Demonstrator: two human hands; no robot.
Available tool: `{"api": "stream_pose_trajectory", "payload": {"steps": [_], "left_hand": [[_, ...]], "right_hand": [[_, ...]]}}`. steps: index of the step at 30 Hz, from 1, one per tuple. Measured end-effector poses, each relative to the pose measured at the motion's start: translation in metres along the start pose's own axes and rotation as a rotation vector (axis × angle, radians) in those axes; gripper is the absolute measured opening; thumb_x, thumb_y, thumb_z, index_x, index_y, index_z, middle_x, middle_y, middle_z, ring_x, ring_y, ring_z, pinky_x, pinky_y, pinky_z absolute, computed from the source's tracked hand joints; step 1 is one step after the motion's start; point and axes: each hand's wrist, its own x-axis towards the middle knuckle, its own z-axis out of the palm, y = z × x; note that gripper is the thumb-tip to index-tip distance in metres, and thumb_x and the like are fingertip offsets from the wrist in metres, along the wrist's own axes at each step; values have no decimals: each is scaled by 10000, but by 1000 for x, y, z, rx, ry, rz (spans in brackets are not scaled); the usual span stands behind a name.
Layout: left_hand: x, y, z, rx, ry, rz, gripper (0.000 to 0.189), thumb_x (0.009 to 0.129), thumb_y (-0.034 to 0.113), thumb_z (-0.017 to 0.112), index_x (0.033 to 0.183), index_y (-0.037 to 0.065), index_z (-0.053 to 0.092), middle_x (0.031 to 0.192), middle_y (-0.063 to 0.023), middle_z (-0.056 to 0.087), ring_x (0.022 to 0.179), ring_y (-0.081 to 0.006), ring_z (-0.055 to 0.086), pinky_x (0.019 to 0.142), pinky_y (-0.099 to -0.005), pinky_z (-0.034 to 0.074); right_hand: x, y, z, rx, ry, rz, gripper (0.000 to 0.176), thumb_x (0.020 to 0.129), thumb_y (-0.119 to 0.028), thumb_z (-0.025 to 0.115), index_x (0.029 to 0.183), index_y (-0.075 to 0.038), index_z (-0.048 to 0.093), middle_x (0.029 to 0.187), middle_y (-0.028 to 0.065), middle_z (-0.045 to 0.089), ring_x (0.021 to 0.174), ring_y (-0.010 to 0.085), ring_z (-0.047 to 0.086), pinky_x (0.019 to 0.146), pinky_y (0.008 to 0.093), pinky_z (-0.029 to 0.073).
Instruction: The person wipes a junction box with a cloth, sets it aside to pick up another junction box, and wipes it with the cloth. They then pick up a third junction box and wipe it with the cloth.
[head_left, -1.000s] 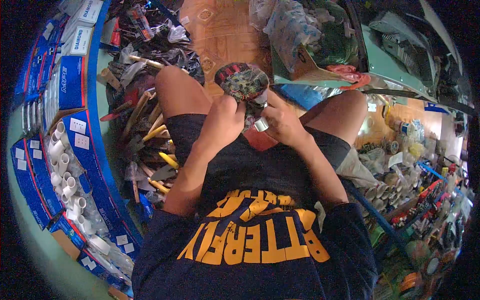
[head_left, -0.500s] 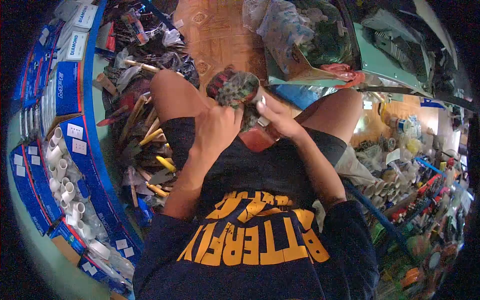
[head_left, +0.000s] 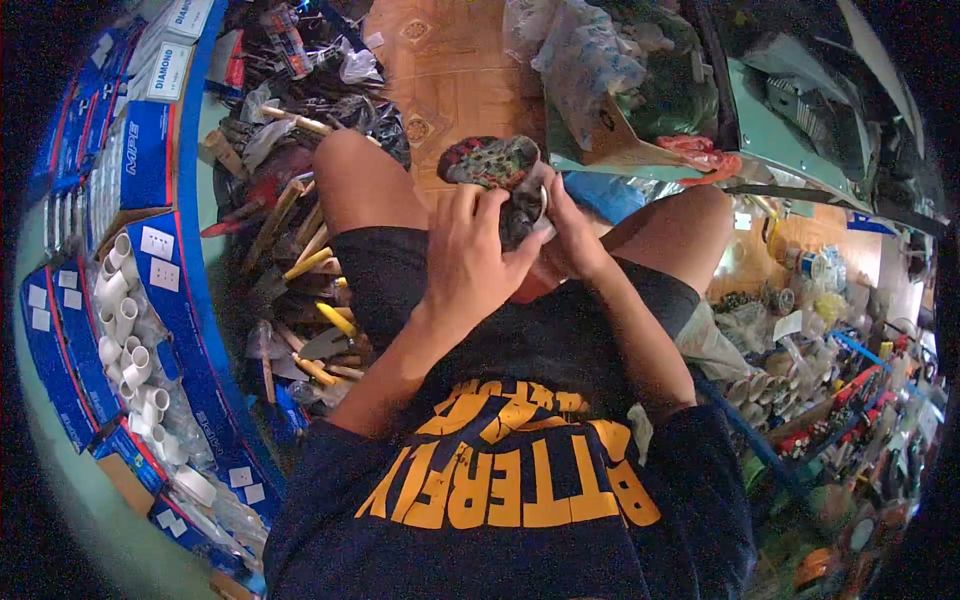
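Between my two hands, above my lap, is a mottled grey, red and green piece (head_left: pixel 492 162); its exact kind I cannot make out. It has a rounded, shoe-like outline and a darker grey lower part. My left hand (head_left: pixel 468 245) grips it from the near left side, fingers bent over it and thumb pointing right. On the right, my right hand (head_left: pixel 575 230) pinches its edge beside a pale band (head_left: pixel 544 205). A reddish surface (head_left: pixel 540 278) shows in part below my hands, mostly covered by them.
Wooden and yellow-handled tools (head_left: pixel 310 262) lie left of my knee. Further left, blue boxes (head_left: pixel 140 160) stand near white pipe fittings (head_left: pixel 130 365). A cardboard box with plastic bags (head_left: pixel 620 140) is ahead right. Crowded wares (head_left: pixel 840 390) fill the right side.
The mottled piece has shifted slightly right and turned in my hands. My left hand has moved right, its fingers more spread over it. My right hand has tilted more upright at the edge.
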Motion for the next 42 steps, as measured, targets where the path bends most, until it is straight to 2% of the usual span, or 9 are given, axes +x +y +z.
{"api": "stream_pose_trajectory", "payload": {"steps": [11,17,20,26,28,30,34,36,42], "left_hand": [[8,-22,-10,-374,-196,-320,190,832,148,706,799,19,571,800,-132,589,789,-275,607,724,-351,466],[11,-28,-32,-554,-79,-478,148,924,128,625,908,28,518,803,-11,567,733,-97,545,666,-259,452],[8,-36,-46,-1220,-180,-818,195,921,100,621,1087,25,553,920,-27,615,835,-110,602,747,-246,491],[-8,-68,-64,-1519,-417,-1013,407,918,139,616,1283,-14,521,1177,-102,627,1050,-197,619,872,-345,505],[-4,-66,-70,-1478,-282,-982,401,891,135,653,1246,-16,543,1168,-99,627,1019,-196,625,869,-356,504],[-6,-78,-81,-520,-4,-680,407,858,119,686,1220,-15,556,1157,-93,630,1011,-189,623,877,-348,493],[-12,-81,-95,-730,121,-781,396,838,107,705,1190,-10,566,1130,-84,632,1024,-181,608,909,-330,464],[-9,-62,-95,-586,164,-652,233,876,144,682,1038,-16,635,969,-47,664,872,-131,607,803,-288,466],[-15,-35,-66,-804,152,-511,211,915,118,624,1092,5,606,1024,-50,648,914,-135,595,820,-288,458]], "right_hand": [[-4,3,2,-205,-9,-25,442,1047,-386,307,1366,-82,317,1228,82,443,1171,158,419,1015,318,348],[2,8,-13,-340,41,-160,435,1041,-396,314,1370,-111,332,1239,85,449,1193,186,432,1011,322,372],[-2,-4,-8,-119,45,-99,447,1037,-410,322,1368,-110,345,1255,93,459,1187,194,456,1008,338,386],[1,-10,-8,-279,-39,-176,480,1028,-444,320,1370,-110,348,1285,108,472,1180,217,496,987,364,431],[1,-8,-8,-191,-7,-141,515,1015,-478,323,1370,-106,350,1286,121,463,1169,246,510,960,423,466],[-1,-12,-6,-106,24,-106,551,1002,-511,327,1369,-101,352,1288,133,453,1158,275,524,934,482,501],[3,-5,-19,-34,101,-84,567,974,-521,407,1374,-124,350,1277,115,458,1146,267,528,931,467,501],[1,-5,-18,-35,66,-123,583,948,-501,471,1382,-127,360,1292,110,439,1196,252,476,995,378,436],[-3,-13,-12,-112,28,-158,639,929,-526,480,1428,-165,307,1269,102,487,1110,231,541,900,392,491]]}}
